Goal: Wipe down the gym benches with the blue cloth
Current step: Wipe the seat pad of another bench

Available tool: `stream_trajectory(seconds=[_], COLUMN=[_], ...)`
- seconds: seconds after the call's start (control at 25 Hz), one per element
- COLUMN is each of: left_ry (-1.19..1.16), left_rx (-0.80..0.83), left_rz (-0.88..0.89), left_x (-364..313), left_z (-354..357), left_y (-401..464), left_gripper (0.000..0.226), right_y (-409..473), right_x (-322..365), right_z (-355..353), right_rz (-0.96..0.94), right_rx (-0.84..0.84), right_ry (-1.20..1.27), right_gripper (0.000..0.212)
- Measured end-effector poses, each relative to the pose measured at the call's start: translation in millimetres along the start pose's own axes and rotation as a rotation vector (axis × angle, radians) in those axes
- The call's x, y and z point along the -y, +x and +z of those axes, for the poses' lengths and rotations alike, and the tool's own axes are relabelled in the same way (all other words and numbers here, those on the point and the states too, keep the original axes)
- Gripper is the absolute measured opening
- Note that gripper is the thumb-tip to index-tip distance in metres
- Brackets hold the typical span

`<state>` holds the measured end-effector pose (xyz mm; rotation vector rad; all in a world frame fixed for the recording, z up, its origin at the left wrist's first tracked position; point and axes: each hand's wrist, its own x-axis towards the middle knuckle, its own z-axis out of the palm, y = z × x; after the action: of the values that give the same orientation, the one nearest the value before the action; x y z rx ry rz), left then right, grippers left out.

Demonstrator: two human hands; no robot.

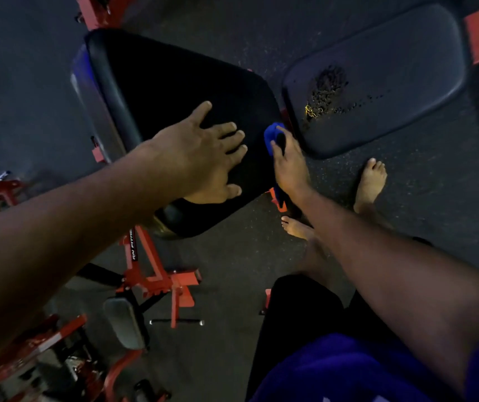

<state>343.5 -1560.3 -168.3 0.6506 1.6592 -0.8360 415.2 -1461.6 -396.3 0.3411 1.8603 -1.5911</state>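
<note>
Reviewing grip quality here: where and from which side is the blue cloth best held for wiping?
Bunched at its near end, from the bench's right edge, as the right hand grips the blue cloth: its free end points toward the black pad, where the left hand rests flat.

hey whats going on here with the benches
A person is wiping down gym benches. The left hand lies flat, fingers spread, on the black bench pad, steadying it. The right hand grips a blue cloth at that pad's edge, in the gap beside a second pad. The second pad has a worn, cracked patch on its surface. The red frame stands on the dark floor.
</note>
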Motion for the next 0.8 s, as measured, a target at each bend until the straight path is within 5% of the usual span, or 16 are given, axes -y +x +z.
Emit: stream_trajectory(seconds=[0.24, 0.52, 0.8], left_ry=[-0.046, -0.063, -0.07], left_rx=[0.061, 0.067, 0.086], left_rz=[0.044, 0.049, 0.057], left_x=[2.4, 1.8, 2.0], left_z=[-14.2, -12.8, -16.3], left_y=[29.8, 30.0, 26.4], left_gripper=[0.078, 0.073, 0.072], right_y=[106.9, -6.6, 79.3], right_x=[-22.1, -8.4, -31.7], right_z=[-2.8, 6.4, -2.3], right_rz=[0.26, -0.256, 0.151], right_rx=[0.022, -0.004, -0.032], right_ry=[-0.069, 0.011, -0.093], right_gripper=[0.036, 0.046, 0.04])
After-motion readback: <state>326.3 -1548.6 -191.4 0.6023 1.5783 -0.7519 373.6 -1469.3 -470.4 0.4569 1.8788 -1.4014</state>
